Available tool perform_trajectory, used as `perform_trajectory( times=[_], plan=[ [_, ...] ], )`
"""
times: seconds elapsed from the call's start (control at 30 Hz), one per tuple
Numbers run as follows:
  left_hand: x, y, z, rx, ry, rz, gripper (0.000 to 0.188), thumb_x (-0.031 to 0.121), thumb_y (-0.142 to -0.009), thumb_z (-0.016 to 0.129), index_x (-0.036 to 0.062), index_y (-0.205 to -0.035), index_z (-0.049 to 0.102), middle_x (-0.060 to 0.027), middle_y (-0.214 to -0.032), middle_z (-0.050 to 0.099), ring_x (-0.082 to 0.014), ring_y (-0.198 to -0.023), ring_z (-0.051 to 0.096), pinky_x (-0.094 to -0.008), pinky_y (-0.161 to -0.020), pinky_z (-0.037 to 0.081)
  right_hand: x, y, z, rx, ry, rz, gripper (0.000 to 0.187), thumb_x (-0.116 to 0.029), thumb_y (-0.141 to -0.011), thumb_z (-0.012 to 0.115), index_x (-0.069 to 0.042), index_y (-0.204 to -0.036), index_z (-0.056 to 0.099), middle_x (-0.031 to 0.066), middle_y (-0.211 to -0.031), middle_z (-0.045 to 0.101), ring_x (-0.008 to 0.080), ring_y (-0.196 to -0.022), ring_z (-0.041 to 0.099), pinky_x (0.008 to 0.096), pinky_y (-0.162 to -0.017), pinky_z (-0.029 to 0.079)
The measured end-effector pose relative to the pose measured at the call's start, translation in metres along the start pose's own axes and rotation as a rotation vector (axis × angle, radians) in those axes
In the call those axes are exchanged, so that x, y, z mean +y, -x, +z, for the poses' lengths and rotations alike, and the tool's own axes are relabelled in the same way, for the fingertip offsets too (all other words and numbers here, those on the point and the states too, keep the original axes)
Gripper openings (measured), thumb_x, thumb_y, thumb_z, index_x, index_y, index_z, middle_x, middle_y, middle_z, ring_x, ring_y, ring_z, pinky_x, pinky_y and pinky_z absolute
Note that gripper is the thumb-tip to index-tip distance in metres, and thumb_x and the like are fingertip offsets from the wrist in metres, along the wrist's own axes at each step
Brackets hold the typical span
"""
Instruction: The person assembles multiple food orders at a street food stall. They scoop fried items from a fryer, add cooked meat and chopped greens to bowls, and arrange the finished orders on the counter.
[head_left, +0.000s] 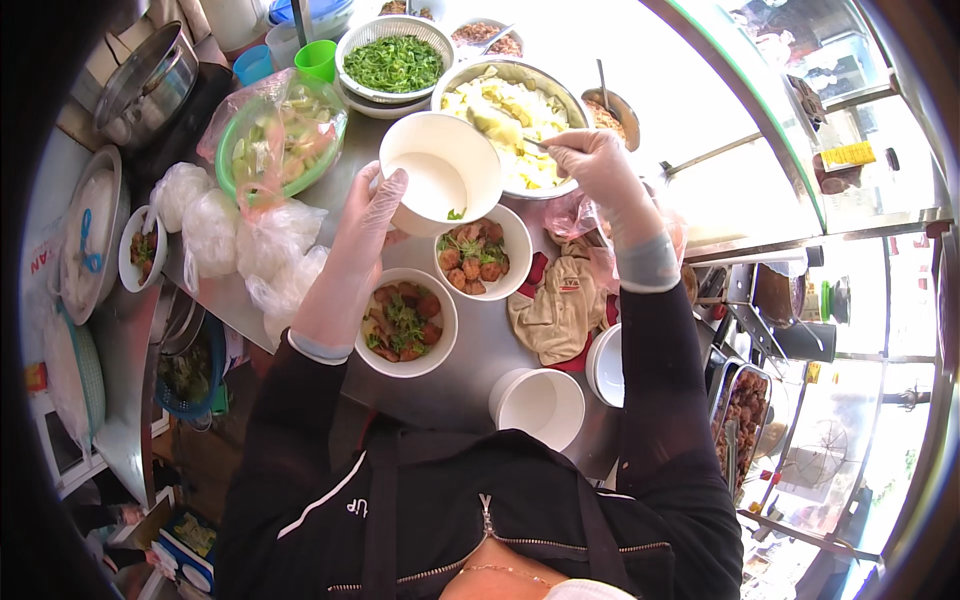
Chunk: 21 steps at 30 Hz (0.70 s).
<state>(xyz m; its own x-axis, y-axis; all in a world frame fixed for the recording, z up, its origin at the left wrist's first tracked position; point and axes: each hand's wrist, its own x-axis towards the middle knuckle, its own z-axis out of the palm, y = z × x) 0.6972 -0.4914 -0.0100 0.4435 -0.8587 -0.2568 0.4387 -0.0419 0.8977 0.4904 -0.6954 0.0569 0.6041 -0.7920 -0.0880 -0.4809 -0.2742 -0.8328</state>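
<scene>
My left hand (362, 225), in a clear glove, grips a white paper bowl (405, 215) by its side and tilts it. A bit of green herb lies inside; the rest of its visible inside is white. Also gloved, my right hand (606, 170) pinches the handle of a metal spoon (541, 147) over a large metal bowl of pale yellow chopped pieces (545, 115). The spoon's head is buried or hidden among the pieces. Below the held bowl stand two white bowls of browned balls and green herbs, one on the right (503, 284) and one nearer me (451, 335).
A white basket of chopped greens (350, 75) and a green basin under plastic (228, 175) stand at the back left. Knotted plastic bags (213, 240) lie left, a beige cloth (560, 310) right. White bowls (540, 408) sit near me. Glass panels border the right.
</scene>
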Motion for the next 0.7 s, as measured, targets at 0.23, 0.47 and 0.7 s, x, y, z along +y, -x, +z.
perform_trajectory(
  times=[0.23,0.47,0.7],
  plan=[
    [-0.004,0.004,-0.002,-0.014,0.063,-0.006,0.06,0.041,-0.094,0.062,0.0095,-0.139,0.039,-0.0093,-0.126,0.056,-0.0164,-0.113,0.058,-0.0364,-0.087,0.052,-0.016,0.046,0.042,0.348,0.84,-0.397,0.021,-0.015,-0.088,0.061,-0.019,-0.104,0.075,0.0137,-0.078,0.07,0.0318,-0.074,0.069,0.0407,-0.066,0.054],
    [-0.002,0.017,-0.014,0.007,0.087,-0.007,0.055,0.034,-0.094,0.058,0.0098,-0.139,0.04,-0.0087,-0.129,0.054,-0.0199,-0.114,0.058,-0.0405,-0.09,0.051,0.038,0.01,0.025,0.213,1.065,-0.134,0.023,-0.016,-0.085,0.057,-0.018,-0.1,0.075,0.013,-0.087,0.071,0.0326,-0.083,0.069,0.0432,-0.074,0.054],
    [-0.013,0.037,-0.026,-0.163,0.283,-0.049,0.059,0.033,-0.096,0.053,0.0041,-0.145,0.038,-0.0152,-0.14,0.051,-0.028,-0.127,0.053,-0.0473,-0.105,0.046,0.008,0.054,0.023,0.144,0.982,-0.229,0.017,-0.013,-0.073,0.062,-0.004,-0.082,0.074,0.0199,-0.081,0.07,0.0346,-0.078,0.07,0.0447,-0.071,0.056]
  ],
)
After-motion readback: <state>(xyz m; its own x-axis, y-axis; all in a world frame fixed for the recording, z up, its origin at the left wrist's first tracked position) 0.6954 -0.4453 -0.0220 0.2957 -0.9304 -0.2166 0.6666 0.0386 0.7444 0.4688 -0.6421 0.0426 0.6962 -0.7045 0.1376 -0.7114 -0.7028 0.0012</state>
